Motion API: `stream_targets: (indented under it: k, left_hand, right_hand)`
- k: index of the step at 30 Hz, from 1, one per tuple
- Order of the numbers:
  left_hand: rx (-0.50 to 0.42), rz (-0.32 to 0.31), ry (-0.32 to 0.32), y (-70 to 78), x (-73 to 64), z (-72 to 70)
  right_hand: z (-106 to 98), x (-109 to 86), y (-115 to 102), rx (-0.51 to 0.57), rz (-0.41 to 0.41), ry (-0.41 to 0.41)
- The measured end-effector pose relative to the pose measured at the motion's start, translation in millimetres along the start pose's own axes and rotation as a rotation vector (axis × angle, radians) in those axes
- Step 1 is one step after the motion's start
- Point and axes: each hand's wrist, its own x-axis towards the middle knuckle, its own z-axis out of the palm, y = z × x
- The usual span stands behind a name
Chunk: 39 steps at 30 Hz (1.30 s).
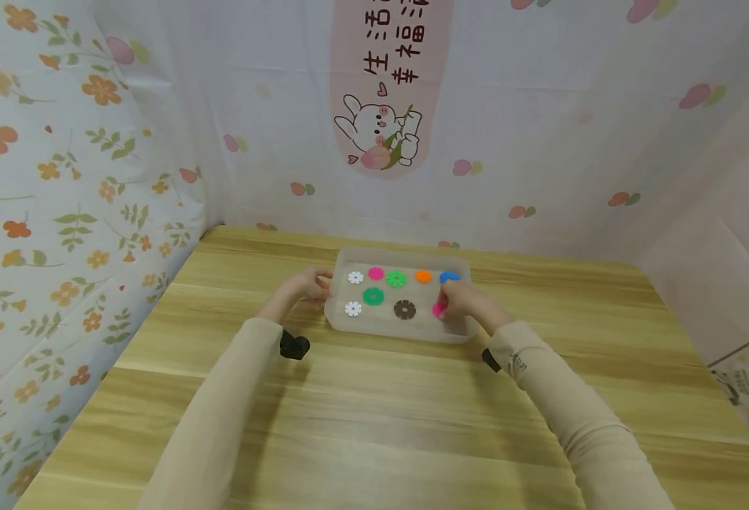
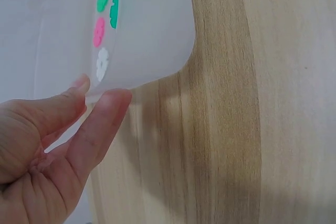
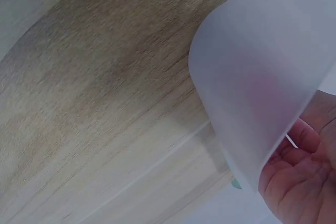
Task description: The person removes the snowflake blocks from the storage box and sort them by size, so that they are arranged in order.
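Note:
A translucent plastic tray (image 1: 387,327) stands on the wooden table, with several notched, snowflake-like plastic discs lying flat inside. At its left end, my left hand (image 1: 310,285) holds the wall, thumb and finger meeting the rim near a corner in the left wrist view. My right hand (image 1: 463,303) reaches over the tray's right end and pinches a pink disc (image 1: 438,310), mostly covered by the fingers. Just beyond those fingers lies a blue disc (image 1: 448,276), partly hidden. In the right wrist view, pink shows blurred through the tray wall (image 3: 236,72).
White discs (image 1: 353,309) lie at the tray's left side, near a dark green disc (image 1: 373,296). A brown disc (image 1: 404,309) is mid-front; pink, light green (image 1: 396,279) and orange (image 1: 423,276) ones line the back. Patterned cloth (image 1: 272,142) hangs behind the table (image 1: 374,425).

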Motion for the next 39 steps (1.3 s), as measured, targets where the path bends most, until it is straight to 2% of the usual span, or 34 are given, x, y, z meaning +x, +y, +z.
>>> stream_targets:
  k: [1, 4, 5, 7, 8, 11, 14, 15, 16, 18, 19, 20, 21, 23, 24, 25, 26, 27, 28, 29, 30, 31, 32, 33, 34, 35, 36, 39]
  left_hand:
    - [-0.019, 0.000, -0.002, -6.8, 9.0, -2.8]
    - [-0.014, -0.006, 0.006, -9.7, 16.5, -3.5]
    - [-0.003, -0.005, 0.002, 0.8, 0.5, -0.7]
    - [0.023, -0.016, -0.003, 11.5, -9.0, 1.4]
    - [0.019, 0.000, -0.013, 16.2, -15.3, 1.9]
    - [0.016, -0.020, -0.018, 35.6, -39.6, 4.7]
    - [-0.009, -0.016, -0.016, 15.0, -6.6, 0.1]
    - [-0.011, -0.035, -0.008, 2.2, 14.0, -2.7]
    - [-0.017, -0.033, -0.009, -11.4, 34.2, -5.7]
    - [-0.032, -0.030, -0.014, -34.6, 68.6, -11.8]
    - [-0.035, -0.009, -0.027, -42.6, 79.2, -15.1]
    - [-0.035, -0.013, -0.031, -39.7, 75.7, -15.7]
    - [-0.033, -0.011, -0.031, -34.5, 69.2, -15.2]
    - [-0.001, 0.003, -0.025, -11.8, 36.9, -9.3]
    - [0.018, 0.014, -0.023, 5.5, 7.2, -5.0]
    - [0.035, 0.009, -0.021, 16.2, -8.4, -1.8]
    - [0.049, -0.012, -0.011, 28.2, -25.1, 2.2]
    - [0.065, -0.019, 0.000, 40.7, -43.5, 6.5]
    - [0.050, -0.003, -0.010, 46.4, -55.0, 7.9]
    - [0.057, -0.019, -0.004, 58.6, -73.4, 11.3]
    - [0.062, -0.040, 0.000, 71.4, -91.9, 14.7]
    - [0.065, -0.052, 0.007, 76.0, -94.4, 16.6]
    - [0.073, -0.051, 0.017, 85.2, -108.5, 19.6]
    - [0.073, -0.053, 0.022, 92.9, -120.5, 21.9]
    - [0.074, -0.049, 0.025, 98.2, -129.1, 23.3]
    - [0.095, -0.075, 0.042, 109.2, -143.3, 27.1]
    - [0.091, -0.067, 0.041, 113.6, -151.0, 28.1]
    - [0.073, -0.059, 0.042, 118.0, -160.8, 29.8]
  right_hand:
    - [0, 0.3, 0, -0.002, -0.007, 0.004]
    - [0, 1.2, -1, 0.004, -0.015, 0.013]
    - [0, 1.1, -1, 0.005, -0.018, 0.016]
    - [-1, 0.9, -1, 0.003, -0.021, 0.022]
    - [-1, 1.1, -1, 0.002, -0.023, 0.025]
    - [-3, 2.2, -1, -0.007, -0.043, 0.032]
    - [-2, 7.7, 4, -0.019, -0.062, 0.033]
    - [4, 20.7, 17, -0.013, -0.092, 0.050]
    - [11, 33.8, 30, -0.005, -0.128, 0.076]
    - [18, 50.3, 45, 0.001, -0.161, 0.077]
    - [23, 62.5, 60, 0.036, -0.215, 0.092]
    - [26, 69.7, 66, 0.047, -0.225, 0.096]
    - [25, 74.6, 68, 0.072, -0.219, 0.095]
    - [14, 55.6, 49, 0.103, -0.178, 0.060]
    - [13, 56.5, 48, 0.126, -0.163, 0.054]
    - [12, 54.6, 47, 0.146, -0.166, 0.058]
    - [11, 53.0, 43, 0.142, -0.135, 0.043]
    - [16, 59.4, 52, 0.179, -0.174, 0.058]
    - [21, 67.4, 62, 0.219, -0.219, 0.067]
    - [27, 76.8, 74, 0.266, -0.268, 0.070]
    - [33, 90.0, 85, 0.308, -0.279, 0.061]
    - [33, 91.6, 87, 0.344, -0.285, 0.045]
    - [33, 90.1, 87, 0.380, -0.288, 0.033]
    - [30, 83.7, 81, 0.405, -0.282, 0.030]
    - [22, 69.0, 69, 0.432, -0.272, 0.011]
    - [13, 53.8, 53, 0.433, -0.228, -0.006]
    - [4, 37.5, 36, 0.422, -0.190, -0.016]
    - [-16, 0.9, 2, 0.415, -0.155, -0.010]
